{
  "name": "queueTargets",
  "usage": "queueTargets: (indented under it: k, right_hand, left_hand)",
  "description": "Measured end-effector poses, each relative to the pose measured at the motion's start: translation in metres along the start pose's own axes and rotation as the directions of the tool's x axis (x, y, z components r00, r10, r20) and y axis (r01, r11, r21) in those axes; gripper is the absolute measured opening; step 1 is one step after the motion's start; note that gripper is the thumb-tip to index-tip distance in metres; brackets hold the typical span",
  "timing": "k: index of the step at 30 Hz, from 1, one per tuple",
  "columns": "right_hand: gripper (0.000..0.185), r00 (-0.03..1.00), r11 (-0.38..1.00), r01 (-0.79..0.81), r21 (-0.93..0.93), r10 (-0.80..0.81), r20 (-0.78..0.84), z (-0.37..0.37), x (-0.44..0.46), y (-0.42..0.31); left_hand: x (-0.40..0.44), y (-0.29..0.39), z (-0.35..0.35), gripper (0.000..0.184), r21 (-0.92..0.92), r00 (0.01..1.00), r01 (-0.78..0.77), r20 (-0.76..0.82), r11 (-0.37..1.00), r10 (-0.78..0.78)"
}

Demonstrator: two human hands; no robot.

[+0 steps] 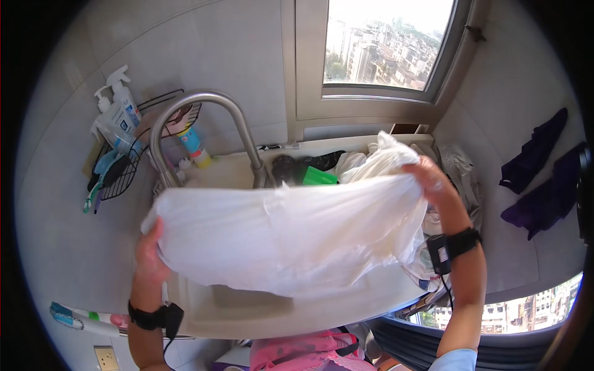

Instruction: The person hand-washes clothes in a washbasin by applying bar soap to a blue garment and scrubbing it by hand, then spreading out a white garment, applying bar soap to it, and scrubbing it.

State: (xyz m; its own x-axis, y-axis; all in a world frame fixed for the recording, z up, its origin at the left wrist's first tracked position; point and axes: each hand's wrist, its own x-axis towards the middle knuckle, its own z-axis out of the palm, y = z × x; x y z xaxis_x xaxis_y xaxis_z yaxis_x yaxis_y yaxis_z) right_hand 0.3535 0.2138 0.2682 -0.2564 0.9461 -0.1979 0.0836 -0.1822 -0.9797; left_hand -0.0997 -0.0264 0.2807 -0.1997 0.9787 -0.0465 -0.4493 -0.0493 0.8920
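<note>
One white cloth [284,235], left hand [152,252] and right hand [430,179] gripping ends | step, seemingly: spreading above sink [238,325] | next needs even tension

A plain white cloth [291,235] fills the frame's centre over a cream sink [247,320], with a bright green object [319,177] above. Dark purple garments [533,153] are at right, a blue, orange and yellow bottle [193,144] upper left, and pink fabric [291,351] with darker blotches at bottom centre.
</note>
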Motion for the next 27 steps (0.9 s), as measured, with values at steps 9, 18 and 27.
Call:
queueTargets:
  k: [9, 18, 27]
  right_hand:
    - [0.040, 0.972, 0.975, 0.222, -0.029, -0.218, 0.087, -0.014, -0.039, -0.095]
    - [0.030, 0.972, 0.968, 0.232, 0.097, -0.229, -0.046, -0.061, -0.023, -0.066]
    - [0.014, 0.895, 0.917, 0.306, 0.255, -0.185, -0.406, -0.161, -0.059, -0.022]
  left_hand:
    - [0.041, 0.131, 0.060, 0.042, 0.195, 0.983, -0.183, 0.032, 0.964, 0.181]
    - [0.075, 0.175, 0.092, 0.035, 0.318, 0.993, -0.116, 0.037, 0.941, 0.110]
    - [0.085, 0.187, 0.051, 0.037, 0.349, 1.000, 0.021, -0.024, 0.937, -0.014]
